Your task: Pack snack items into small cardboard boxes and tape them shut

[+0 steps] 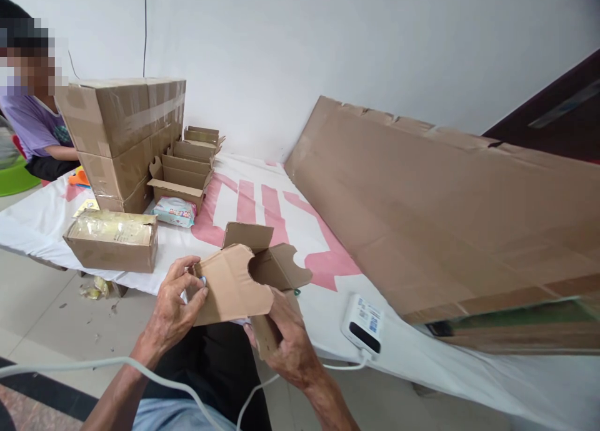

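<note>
A small cardboard box (232,284) with its flaps raised is held over the near edge of the cloth-covered table. My left hand (175,303) is closed at the left edge of its light brown flap, thumb and forefinger bent together. A tiny white and blue piece (203,282) shows by those fingertips; I cannot make out what it is. My right hand (290,340) grips the box's lower right side, its fingers wrapped around the cardboard. The far flaps stand up, and the underside of the box is hidden.
Taped cartons (126,131) are stacked at the left, with several open boxes (180,175) beside them. A wipes pack (174,211) and a taped box (112,243) lie nearer. A white device (363,322) trails a cable (117,360). Large cardboard (445,218) leans right; a person (35,122) sits left.
</note>
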Available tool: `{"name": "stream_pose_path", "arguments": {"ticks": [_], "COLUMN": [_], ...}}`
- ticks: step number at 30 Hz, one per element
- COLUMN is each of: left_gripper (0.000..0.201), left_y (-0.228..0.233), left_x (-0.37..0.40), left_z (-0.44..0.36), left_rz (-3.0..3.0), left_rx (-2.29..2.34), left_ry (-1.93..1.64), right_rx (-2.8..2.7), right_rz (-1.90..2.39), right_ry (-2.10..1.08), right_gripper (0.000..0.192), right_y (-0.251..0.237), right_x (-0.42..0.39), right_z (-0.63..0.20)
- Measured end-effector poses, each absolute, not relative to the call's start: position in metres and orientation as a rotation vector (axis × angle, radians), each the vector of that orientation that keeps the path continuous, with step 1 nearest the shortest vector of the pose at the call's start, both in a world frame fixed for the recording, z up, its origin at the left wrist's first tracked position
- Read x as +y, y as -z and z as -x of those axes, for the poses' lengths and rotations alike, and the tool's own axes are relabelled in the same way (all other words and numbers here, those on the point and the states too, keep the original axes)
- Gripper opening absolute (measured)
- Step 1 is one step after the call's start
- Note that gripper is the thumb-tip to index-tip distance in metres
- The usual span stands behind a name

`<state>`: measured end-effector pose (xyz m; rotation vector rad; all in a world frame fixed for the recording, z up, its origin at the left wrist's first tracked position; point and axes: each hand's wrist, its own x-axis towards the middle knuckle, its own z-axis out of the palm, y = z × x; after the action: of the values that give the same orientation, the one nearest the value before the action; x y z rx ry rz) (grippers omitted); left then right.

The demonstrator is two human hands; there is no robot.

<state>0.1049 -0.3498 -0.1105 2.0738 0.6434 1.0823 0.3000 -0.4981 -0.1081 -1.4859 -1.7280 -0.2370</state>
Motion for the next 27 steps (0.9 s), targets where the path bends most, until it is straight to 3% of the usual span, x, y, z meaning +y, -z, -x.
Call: {"name": "stream_pose_path", "arguments": {"ticks": [16, 27], "left_gripper": [0.02, 0.039], "left_y": [0.097, 0.083], "left_x": [-0.345, -0.332], "left_z": [-0.1, -0.081], "left_rz": [-1.99, -1.28], "left_rx": [0.665, 0.45], "left_ry": [-1.005, -0.898], "right_rx": [-1.713, -1.664], "right_rz": [1.498, 1.486], "right_ry": [0.232, 0.238], "right_gripper": [0.029, 0.025], "right_y": [0.107, 0.116], "right_x": [-0.5, -0.502], "right_z": [-0.301, -0.309]}}
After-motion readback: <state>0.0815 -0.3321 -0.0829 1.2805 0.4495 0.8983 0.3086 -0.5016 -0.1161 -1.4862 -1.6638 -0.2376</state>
